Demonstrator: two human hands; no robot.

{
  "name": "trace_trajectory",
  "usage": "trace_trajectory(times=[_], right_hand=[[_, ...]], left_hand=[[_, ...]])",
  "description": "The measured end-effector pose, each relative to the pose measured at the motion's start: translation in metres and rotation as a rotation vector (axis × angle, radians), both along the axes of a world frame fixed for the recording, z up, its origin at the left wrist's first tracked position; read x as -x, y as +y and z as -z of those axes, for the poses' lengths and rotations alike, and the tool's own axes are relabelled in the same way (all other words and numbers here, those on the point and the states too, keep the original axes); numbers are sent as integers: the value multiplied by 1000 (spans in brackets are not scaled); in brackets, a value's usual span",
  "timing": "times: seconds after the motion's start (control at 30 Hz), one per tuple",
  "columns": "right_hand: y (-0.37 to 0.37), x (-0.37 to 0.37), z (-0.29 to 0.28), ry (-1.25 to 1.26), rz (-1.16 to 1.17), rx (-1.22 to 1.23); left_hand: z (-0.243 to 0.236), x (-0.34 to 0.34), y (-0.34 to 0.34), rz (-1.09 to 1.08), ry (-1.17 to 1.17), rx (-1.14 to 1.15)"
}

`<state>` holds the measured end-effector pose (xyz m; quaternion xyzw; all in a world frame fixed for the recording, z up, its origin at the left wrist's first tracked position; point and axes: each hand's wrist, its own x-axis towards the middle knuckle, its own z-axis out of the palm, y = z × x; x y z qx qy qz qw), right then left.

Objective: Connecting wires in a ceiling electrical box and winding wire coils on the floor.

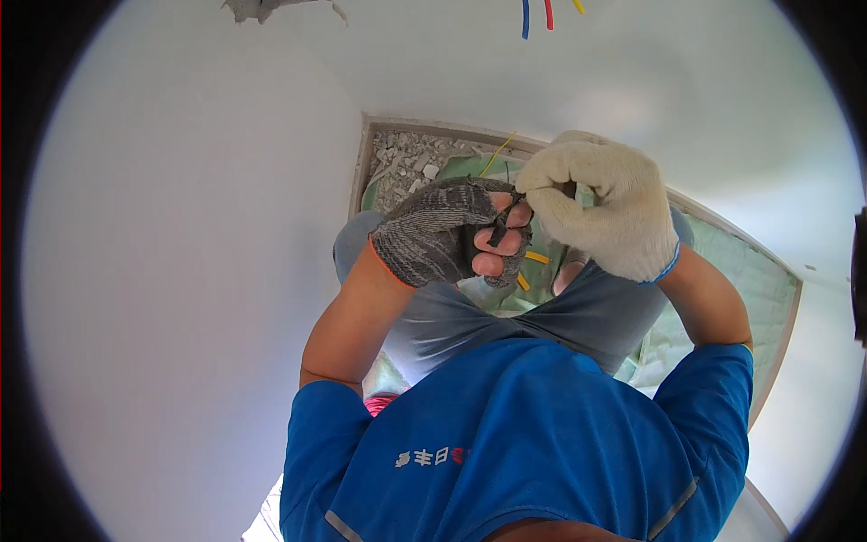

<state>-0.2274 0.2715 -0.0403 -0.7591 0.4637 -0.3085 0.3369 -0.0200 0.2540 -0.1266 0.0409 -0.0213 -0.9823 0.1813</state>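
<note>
My left hand [438,235], in a dark grey knitted glove with bare fingertips, has its fingers curled around a small dark strip [497,233]; I cannot tell what it is. My right hand [601,203], in a cream knitted glove with a blue cuff, is closed, with thumb and forefinger pinched at the strip's upper end beside the left fingertips. Just beneath my hands, short yellow wire or tube pieces [536,256] show between my legs, and a thin yellow wire [497,154] sticks up behind the left hand.
Grey rubble [415,161] lies along the skirting, on and beside a green floor sheet [731,271]. White walls [181,226] enclose me closely. Blue, red and yellow wires [548,14] poke out of the wall at the top, near a broken grey patch [257,7].
</note>
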Motion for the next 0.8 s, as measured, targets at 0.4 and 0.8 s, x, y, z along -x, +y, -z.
trace_trajectory(times=[0.4, 0.8], right_hand=[[-2, 6, 6, 6, 140, -240], [4, 1, 8, 98, 252, -92]], left_hand=[[30, -12, -2, -157, -200, 258], [18, 32, 29, -1440, -1299, 1975]])
